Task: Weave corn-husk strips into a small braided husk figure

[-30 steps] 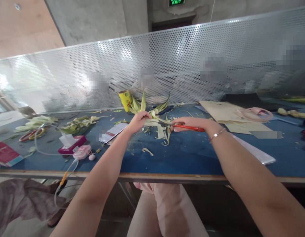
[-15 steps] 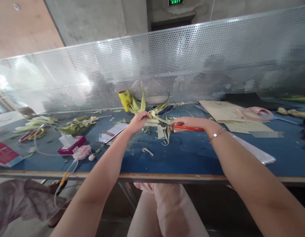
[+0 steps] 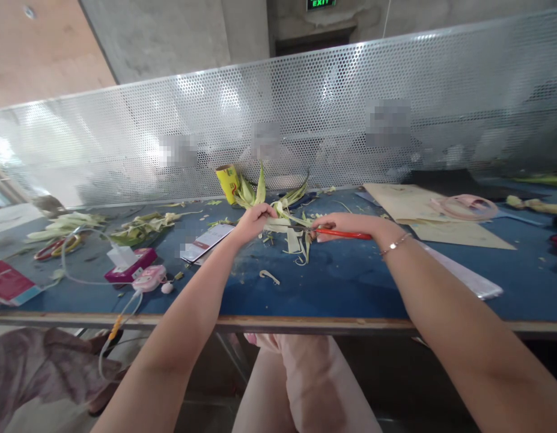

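My left hand [image 3: 256, 221] is closed, pinching a pale strip of corn husk [image 3: 278, 222] over the blue tabletop. Red-handled scissors [image 3: 343, 233] are gripped in my right hand [image 3: 325, 227]. Their dark blades point left and meet the strip's right end; how far the blades are parted is too small to tell. Cut husk pieces [image 3: 294, 240] lie just below the blades, and a small curled scrap [image 3: 270, 276] rests nearer the front edge. Behind my hands, green corn husks [image 3: 255, 191] lean beside a yellow tube [image 3: 228, 183].
A phone [image 3: 208, 242] lies left of my left forearm. Further left are a magenta box [image 3: 131, 266], a pink charger [image 3: 149, 278] with cables, more scissors [image 3: 57, 246] and husk piles [image 3: 143, 228]. Right are brown paper [image 3: 395, 207], a pink tape roll [image 3: 465, 207] and a perforated metal screen [image 3: 305, 102] behind.
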`<act>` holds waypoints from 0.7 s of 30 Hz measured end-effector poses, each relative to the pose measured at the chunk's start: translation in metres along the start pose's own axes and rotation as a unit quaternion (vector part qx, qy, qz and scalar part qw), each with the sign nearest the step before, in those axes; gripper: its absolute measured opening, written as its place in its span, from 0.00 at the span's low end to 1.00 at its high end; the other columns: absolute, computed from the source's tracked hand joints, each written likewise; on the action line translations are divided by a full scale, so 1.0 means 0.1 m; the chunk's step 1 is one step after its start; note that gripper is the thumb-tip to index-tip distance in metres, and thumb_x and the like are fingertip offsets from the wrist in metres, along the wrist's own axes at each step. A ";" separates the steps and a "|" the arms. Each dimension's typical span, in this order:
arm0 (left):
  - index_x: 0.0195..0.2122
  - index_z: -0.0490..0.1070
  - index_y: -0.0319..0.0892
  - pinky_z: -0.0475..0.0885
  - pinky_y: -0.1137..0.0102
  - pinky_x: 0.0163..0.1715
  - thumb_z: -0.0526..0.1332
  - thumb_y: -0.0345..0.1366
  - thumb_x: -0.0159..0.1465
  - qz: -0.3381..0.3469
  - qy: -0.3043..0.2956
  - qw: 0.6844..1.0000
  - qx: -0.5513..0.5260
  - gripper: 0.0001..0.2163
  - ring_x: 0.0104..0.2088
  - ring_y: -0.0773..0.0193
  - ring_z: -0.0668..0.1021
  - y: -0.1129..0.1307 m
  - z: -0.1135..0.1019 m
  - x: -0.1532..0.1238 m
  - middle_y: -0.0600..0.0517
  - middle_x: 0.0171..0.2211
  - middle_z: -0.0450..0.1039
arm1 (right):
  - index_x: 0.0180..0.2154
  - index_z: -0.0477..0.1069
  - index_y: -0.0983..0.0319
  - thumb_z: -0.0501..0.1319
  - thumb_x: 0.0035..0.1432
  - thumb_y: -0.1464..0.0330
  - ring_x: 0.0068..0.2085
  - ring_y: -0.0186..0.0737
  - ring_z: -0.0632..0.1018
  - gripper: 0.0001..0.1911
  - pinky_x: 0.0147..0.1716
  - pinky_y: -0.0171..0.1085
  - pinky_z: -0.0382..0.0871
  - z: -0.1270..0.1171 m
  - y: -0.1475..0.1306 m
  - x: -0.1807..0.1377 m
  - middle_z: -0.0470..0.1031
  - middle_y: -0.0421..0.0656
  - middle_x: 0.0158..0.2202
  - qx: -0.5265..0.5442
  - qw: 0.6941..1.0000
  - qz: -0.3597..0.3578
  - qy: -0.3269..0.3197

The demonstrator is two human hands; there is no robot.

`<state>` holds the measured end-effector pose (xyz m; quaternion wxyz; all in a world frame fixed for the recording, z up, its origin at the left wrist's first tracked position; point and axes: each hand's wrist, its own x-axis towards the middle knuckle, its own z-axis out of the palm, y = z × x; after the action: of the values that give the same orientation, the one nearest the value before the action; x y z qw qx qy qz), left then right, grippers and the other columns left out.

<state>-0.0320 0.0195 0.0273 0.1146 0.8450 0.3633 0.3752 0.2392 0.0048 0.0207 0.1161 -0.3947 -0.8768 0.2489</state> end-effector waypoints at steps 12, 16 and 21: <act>0.29 0.69 0.39 0.67 0.71 0.38 0.48 0.22 0.54 0.013 0.008 1.000 0.011 0.12 0.33 0.68 0.72 0.02 -0.01 0.00 0.52 0.30 0.72 | 0.45 0.73 0.53 0.60 0.48 0.51 0.45 0.49 0.74 0.23 0.41 0.43 0.64 -0.05 -0.06 -0.03 0.75 0.43 0.47 -0.021 1.000 -0.004 0.005; 0.28 0.69 0.39 0.67 0.72 0.37 0.48 0.20 0.53 0.026 0.031 0.999 0.026 0.12 0.33 0.68 0.72 -0.01 -0.05 0.00 0.52 0.30 0.73 | 0.47 0.72 0.56 0.59 0.49 0.49 0.47 0.51 0.74 0.27 0.44 0.44 0.65 -0.06 -0.07 -0.07 0.73 0.45 0.49 -0.027 0.999 0.018 0.016; 0.29 0.70 0.39 0.67 0.70 0.39 0.48 0.20 0.53 0.036 0.059 0.997 0.039 0.13 0.34 0.67 0.73 -0.02 -0.09 0.00 0.51 0.31 0.73 | 0.52 0.68 0.55 0.57 0.49 0.49 0.50 0.52 0.72 0.30 0.47 0.44 0.65 -0.06 -0.06 -0.13 0.71 0.45 0.53 0.017 0.997 0.065 0.029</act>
<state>-0.0397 0.0208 0.0327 0.0464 0.8377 0.3534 0.4137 0.2459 -0.0062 0.0290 0.1314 -0.4561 -0.8411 0.2593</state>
